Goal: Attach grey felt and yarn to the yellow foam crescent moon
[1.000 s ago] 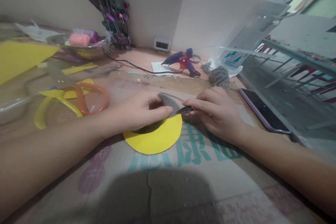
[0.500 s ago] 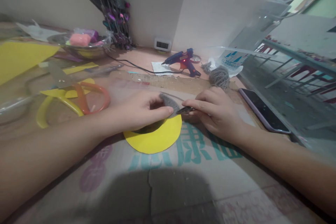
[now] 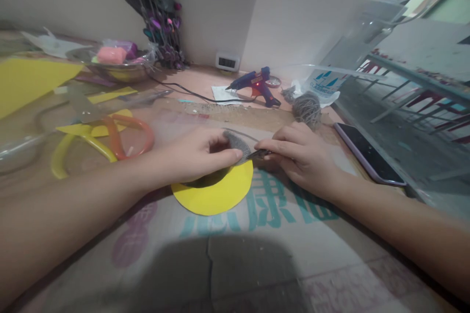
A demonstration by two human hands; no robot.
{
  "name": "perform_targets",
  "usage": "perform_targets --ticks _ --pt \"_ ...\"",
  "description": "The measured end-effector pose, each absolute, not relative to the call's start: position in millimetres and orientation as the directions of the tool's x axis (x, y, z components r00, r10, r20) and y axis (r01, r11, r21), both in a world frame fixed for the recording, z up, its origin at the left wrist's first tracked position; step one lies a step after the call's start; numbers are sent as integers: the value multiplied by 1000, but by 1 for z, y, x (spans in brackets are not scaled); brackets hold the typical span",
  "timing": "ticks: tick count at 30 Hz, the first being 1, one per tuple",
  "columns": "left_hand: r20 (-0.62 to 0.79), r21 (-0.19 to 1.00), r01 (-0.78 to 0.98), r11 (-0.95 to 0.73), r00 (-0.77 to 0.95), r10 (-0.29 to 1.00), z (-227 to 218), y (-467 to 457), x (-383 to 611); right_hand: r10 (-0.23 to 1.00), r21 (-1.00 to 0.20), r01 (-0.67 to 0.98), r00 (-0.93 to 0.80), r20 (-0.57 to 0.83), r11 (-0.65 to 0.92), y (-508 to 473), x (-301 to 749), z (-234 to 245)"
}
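A yellow paper ring (image 3: 216,198) lies on the cardboard, its upper right part wound with grey yarn (image 3: 238,144). My left hand (image 3: 200,154) is closed on the ring, with the thumb pressed on the wound part. At the ring's right edge, my right hand (image 3: 299,156) pinches a dark grey strand or bundle of yarn (image 3: 261,153), whose exact shape is blurred. The ball of grey yarn (image 3: 307,107) sits just beyond my right hand. The ring's far left side is hidden under my left hand.
Scissors (image 3: 128,144) with orange and yellow handles lie at the left. A blue glue gun (image 3: 255,84) with a lit red light stands behind. A phone (image 3: 369,154) lies at the right edge. A metal bowl (image 3: 119,73) holds wrapped packets.
The yellow ring has shifted very slightly left. Both hands keep nearly the same place and grip.
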State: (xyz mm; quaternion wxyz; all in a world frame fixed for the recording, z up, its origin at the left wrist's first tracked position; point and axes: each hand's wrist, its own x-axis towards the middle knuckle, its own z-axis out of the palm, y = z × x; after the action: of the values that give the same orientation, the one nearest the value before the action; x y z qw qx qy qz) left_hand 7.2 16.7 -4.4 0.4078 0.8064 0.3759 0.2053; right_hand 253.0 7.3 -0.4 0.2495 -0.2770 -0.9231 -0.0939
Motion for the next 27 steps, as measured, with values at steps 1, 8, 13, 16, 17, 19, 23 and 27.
perform_targets --ticks 1,8,13,16,17,19,23,27 --pt "28 813 435 -388 636 771 -4 17 8 465 32 557 -722 513 830 7 253 -1" --pt "37 817 436 -377 612 790 -7 17 7 500 1 582 -699 512 813 7 253 0" --pt "57 805 436 -402 618 784 -6 17 8 482 11 568 -709 515 823 6 253 1" --pt "56 798 442 -409 621 782 -5 17 8 469 27 560 -719 513 828 6 254 0" --pt "54 797 446 -408 620 782 -4 17 8 469 29 560 -719 513 828 6 254 0" --pt "50 797 449 -404 618 785 -3 17 8 469 28 560 -720 512 828 7 254 -1" --pt "62 816 413 -404 633 772 -3 17 9 467 34 560 -721 512 827 7 254 -2" --pt "29 853 391 -346 627 779 -3 16 10 471 19 559 -716 516 829 8 254 -2"
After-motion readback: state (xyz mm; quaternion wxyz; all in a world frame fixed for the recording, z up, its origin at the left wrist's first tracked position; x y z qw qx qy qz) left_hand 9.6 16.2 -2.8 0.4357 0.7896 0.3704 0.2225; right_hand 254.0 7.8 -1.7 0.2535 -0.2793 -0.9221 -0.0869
